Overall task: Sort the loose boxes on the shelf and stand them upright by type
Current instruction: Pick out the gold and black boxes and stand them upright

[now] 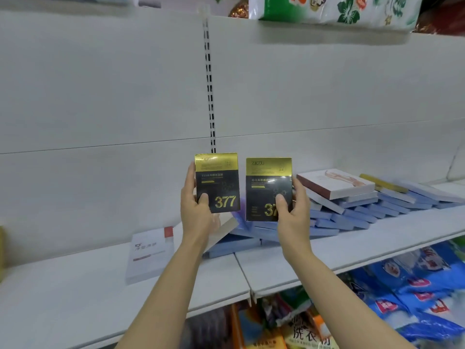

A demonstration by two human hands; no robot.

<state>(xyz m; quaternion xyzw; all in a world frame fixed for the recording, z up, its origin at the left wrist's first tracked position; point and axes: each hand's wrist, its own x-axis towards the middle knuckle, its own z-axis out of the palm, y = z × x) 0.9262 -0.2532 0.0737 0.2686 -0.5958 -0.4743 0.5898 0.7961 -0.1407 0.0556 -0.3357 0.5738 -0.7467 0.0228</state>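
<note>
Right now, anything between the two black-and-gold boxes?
No object: head view shows a bare gap between left box and right box, with blue boxes behind.

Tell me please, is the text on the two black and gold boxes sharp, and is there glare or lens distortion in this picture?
Head view: the "377" on the left box reads clearly; the right hand thumb partly covers it on the right box, and the small print is soft. The gold bands show slight sheen. The shelf edge bends, so wide-angle distortion; the lighting is even.
</note>
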